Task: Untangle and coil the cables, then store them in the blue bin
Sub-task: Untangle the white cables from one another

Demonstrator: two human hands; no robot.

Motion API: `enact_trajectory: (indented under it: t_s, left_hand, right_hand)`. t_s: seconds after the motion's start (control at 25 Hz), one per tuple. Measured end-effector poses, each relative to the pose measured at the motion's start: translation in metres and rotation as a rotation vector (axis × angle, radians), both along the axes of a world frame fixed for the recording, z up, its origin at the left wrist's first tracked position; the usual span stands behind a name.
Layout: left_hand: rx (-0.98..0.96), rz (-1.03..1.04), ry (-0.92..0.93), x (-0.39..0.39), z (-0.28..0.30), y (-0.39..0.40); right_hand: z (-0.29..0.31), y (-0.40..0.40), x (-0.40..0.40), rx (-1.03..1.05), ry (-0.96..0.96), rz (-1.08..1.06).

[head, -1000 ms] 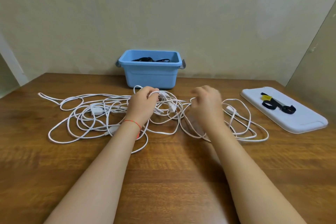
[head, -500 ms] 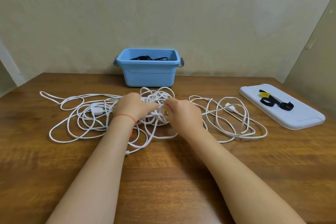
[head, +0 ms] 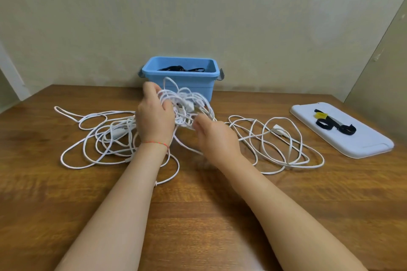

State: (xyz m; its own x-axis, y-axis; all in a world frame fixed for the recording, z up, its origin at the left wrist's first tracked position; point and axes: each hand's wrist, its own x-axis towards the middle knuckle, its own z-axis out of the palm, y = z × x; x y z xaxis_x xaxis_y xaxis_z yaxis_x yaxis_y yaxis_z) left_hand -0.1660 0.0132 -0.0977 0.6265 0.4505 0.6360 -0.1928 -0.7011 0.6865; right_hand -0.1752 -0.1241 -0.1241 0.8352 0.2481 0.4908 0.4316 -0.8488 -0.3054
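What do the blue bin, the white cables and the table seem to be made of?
Blue bin: likely moulded plastic, smooth and evenly coloured, with a rolled rim.
White cables: apparently flexible plastic- or rubber-sheathed, matte, falling in loose loops.
Table: wood or wood-look laminate; brown grain shows with a slight sheen, so which one stays uncertain.

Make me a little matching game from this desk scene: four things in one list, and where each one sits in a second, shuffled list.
Things:
1. black cables
2. black straps
3. white cable tangle
4. red string

Places:
a. around the left wrist
b. inside the blue bin
c. raised between the left hand and right hand
d. on the white tray at the right

Pairs: 1-b, 2-d, 3-c, 4-a
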Motion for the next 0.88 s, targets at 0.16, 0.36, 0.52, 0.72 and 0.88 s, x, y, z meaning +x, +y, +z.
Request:
enact_trajectory:
  t_s: [0.16, 0.36, 0.52, 0.72, 0.88]
  left_hand:
    - [-0.047, -0.159, 0.015, 0.016, -0.009, 0.005]
    - [0.258, -0.205, 0.797, 0.023, -0.017, 0.005]
    - [0.248, -0.190, 0.677, 0.021, -0.018, 0.002]
    - [-0.136, -0.085, 0.292, 0.016, -0.011, 0.003]
    - [-0.313, -0.015, 0.218, 0.020, -0.010, 0.010]
  right_hand:
    - [0.001, -0.008, 0.007, 0.116, 0.010, -0.049]
    - [-0.013, -0.006, 0.013, 0.088, 0.163, 0.028]
    - [-0.014, 0.005, 0.009, -0.006, 0.118, -0.035]
    - [-0.011, 0.005, 0.004, 0.159, 0.088, 0.011]
    - [0.003, -0.008, 0.009, 0.529, -0.002, 0.024]
